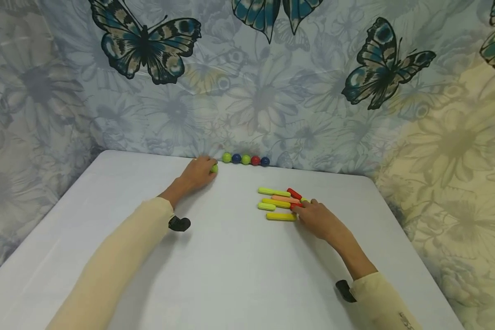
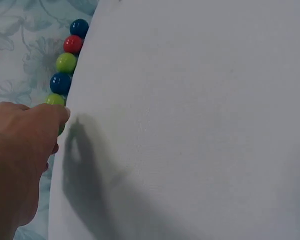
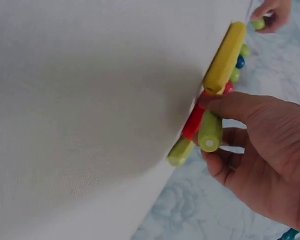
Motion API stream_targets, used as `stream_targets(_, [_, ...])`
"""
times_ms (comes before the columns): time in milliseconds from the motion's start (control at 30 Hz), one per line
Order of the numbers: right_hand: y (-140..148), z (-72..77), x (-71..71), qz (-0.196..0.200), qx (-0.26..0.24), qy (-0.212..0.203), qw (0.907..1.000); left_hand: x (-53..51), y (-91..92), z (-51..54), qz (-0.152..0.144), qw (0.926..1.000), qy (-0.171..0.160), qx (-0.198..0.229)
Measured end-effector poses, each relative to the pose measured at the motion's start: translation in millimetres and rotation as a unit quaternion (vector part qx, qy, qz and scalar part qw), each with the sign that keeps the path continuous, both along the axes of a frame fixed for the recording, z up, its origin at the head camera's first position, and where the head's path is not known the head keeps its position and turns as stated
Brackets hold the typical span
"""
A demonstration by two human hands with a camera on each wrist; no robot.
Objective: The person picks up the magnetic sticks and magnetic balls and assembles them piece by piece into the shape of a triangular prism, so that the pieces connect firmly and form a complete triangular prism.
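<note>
At the table's back edge my left hand point(image 1: 198, 173) holds a green ball point(image 1: 214, 168), partly covered by the fingers. Just right of it, a row of green, blue and red balls point(image 1: 246, 159) lines the edge, also seen in the left wrist view as a row point(image 2: 66, 63). My right hand point(image 1: 319, 221) is at the right end of a loose group of coloured sticks. In the right wrist view its thumb and fingers close around a short green stick point(image 3: 210, 134). A red stick point(image 3: 194, 121) lies right behind it, partly hidden by the thumb. A yellow stick point(image 1: 280, 217) lies nearby.
More sticks lie left of my right hand: light green point(image 1: 272, 191), orange point(image 1: 284, 199), yellow point(image 1: 276, 203) and a short light green one point(image 1: 266, 206). The white table point(image 1: 231, 261) ends at a flowered cloth backdrop point(image 1: 264, 101) with printed butterflies.
</note>
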State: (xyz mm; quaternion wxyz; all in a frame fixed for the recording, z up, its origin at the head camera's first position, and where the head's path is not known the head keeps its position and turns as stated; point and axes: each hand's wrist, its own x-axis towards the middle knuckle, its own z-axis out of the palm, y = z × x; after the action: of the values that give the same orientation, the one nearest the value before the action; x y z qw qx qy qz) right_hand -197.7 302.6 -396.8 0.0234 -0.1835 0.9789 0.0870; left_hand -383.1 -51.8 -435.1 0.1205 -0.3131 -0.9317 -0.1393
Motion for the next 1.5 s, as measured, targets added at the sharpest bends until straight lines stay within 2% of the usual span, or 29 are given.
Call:
stream_targets(100, [2.3, 2.2, 1.3, 0.002, -0.009, 0.004, 1.0, 13.6, 2.1, 5.8, -0.014, 0.9994, -0.026, 0.016])
stream_targets(167, [3.9, 3.7, 2.0, -0.001, -0.039, 0.002, 0.9992, 25.5, 2.8, 9.8, -0.03, 0.9978, -0.05, 0.033])
stream_targets(233, [4.6, 6.0, 2.3, 0.001, -0.092, -0.007, 0.9958, 38.7, 2.4, 12.7, -0.048, 0.9948, -0.074, 0.051])
stream_targets(333, [2.7, 10.6, 1.7, 0.008, -0.184, -0.03, 0.9824, 61.5, -0.4, 16.0, -0.076, 0.9878, -0.112, 0.077])
stream_targets(467, [-8.1, 19.4, 2.6, 0.025, -0.264, -0.067, 0.9618, 95.2, -5.5, 20.3, -0.101, 0.9782, -0.155, 0.095])
stream_targets(567, [-21.7, 24.6, 3.9, 0.042, -0.274, -0.08, 0.9574, 119.5, -9.5, 20.0, -0.113, 0.9736, -0.175, 0.093])
stream_targets(667, [-37.0, 28.0, 4.8, 0.074, -0.259, -0.085, 0.9592, 141.2, -13.5, 17.5, -0.13, 0.9717, -0.179, 0.082])
stream_targets(767, [-52.7, 31.0, 6.6, 0.097, -0.244, -0.109, 0.9587, 159.1, -17.7, 13.7, -0.147, 0.9692, -0.183, 0.074])
stream_targets(867, [-70.4, 32.4, 7.5, 0.121, -0.236, -0.147, 0.953, 172.9, -21.5, 8.4, -0.157, 0.9655, -0.194, 0.074])
stream_targets(1000, [-94.8, 28.5, 5.2, 0.158, -0.216, -0.192, 0.9441, 184.0, -22.5, 0.5, -0.164, 0.9605, -0.211, 0.077])
stream_targets(1100, [-109.2, 22.8, 0.3, 0.174, -0.192, -0.219, 0.9407, 185.8, -19.3, -5.4, -0.164, 0.9588, -0.216, 0.085])
stream_targets(1300, [-129.6, 13.0, -9.9, 0.166, -0.16, -0.268, 0.9355, 183.3, -12.5, -14.2, -0.158, 0.9594, -0.208, 0.108])
stream_targets(1500, [-141.5, 9.3, -17.2, 0.161, -0.168, -0.297, 0.9261, 174.5, -10.6, -22.4, -0.162, 0.9545, -0.227, 0.105])
